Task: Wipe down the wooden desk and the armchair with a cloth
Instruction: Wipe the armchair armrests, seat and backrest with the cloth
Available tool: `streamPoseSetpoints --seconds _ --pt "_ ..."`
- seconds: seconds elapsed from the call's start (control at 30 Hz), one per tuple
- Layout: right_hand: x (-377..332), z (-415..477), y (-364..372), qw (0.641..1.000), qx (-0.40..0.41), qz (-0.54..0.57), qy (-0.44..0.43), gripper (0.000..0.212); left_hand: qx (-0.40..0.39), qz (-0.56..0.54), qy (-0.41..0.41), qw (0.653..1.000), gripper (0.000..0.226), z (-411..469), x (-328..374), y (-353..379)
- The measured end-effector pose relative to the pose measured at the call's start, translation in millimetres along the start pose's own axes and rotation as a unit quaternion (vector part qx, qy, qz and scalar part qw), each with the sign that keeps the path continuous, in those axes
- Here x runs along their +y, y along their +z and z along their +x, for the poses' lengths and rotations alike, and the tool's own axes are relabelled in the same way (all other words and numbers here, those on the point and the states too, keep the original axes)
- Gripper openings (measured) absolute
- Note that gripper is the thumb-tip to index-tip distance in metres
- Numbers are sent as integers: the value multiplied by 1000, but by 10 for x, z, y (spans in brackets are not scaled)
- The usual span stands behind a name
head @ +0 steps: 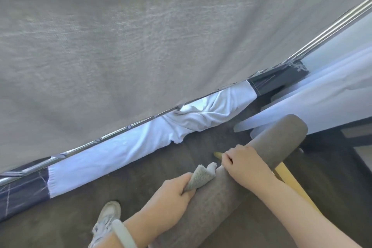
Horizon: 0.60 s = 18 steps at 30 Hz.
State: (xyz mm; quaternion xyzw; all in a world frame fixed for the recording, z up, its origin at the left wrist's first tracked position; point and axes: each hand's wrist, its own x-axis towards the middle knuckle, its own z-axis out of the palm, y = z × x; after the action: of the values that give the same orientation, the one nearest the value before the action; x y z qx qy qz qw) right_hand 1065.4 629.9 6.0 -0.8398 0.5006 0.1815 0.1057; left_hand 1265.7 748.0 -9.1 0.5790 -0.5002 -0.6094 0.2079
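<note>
step: armchair wipe; armrest (281,137) is being worked, 5 o'clock in view
left hand (173,189): cloth (201,176) is bunched in a curled grip, held on armrest
right hand (243,163): fingers curled over armrest, likely steadying
next: cloth to be drawn toward the 1 o'clock end, contact kept
desk: not seen

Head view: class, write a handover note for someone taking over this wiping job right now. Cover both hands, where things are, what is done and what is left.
Left hand: grips the cloth against the armchair's grey armrest.
Right hand: on the armrest further along, fingers curled over it.
Desk: out of view.
Done: cannot tell how much is wiped.
Left: probably the rest of the armrest and armchair; check the desk.
</note>
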Motion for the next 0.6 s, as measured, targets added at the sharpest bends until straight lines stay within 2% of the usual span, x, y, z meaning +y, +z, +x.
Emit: streamPoseSetpoints --seconds 0.1,0.2,0.23,0.3,0.37,0.4,0.5,0.6 --pt "179 -133 16 996 -61 36 63 41 -46 -12 14 999 14 -7 -16 266" --pt "413 -143 -62 966 -181 99 155 40 -109 -22 1 994 32 67 -53 555" --pt "500 -147 -72 960 -191 111 169 41 -125 -27 -9 992 35 113 -60 635" --pt "655 -177 -92 964 -184 97 166 39 -125 -33 -6 992 35 268 -93 746" --pt "773 -232 -48 983 -149 -15 105 28 -95 -42 -3 995 39 466 -109 802" --pt "806 -266 25 987 -128 -47 81 29 -90 -56 -3 994 41 577 -122 831" --pt "793 -311 205 990 -103 -51 80 35 -140 -104 8 985 37 827 -136 1030" --pt "690 -296 296 990 -122 -26 71 37 -193 -165 0 967 37 928 -171 1178"
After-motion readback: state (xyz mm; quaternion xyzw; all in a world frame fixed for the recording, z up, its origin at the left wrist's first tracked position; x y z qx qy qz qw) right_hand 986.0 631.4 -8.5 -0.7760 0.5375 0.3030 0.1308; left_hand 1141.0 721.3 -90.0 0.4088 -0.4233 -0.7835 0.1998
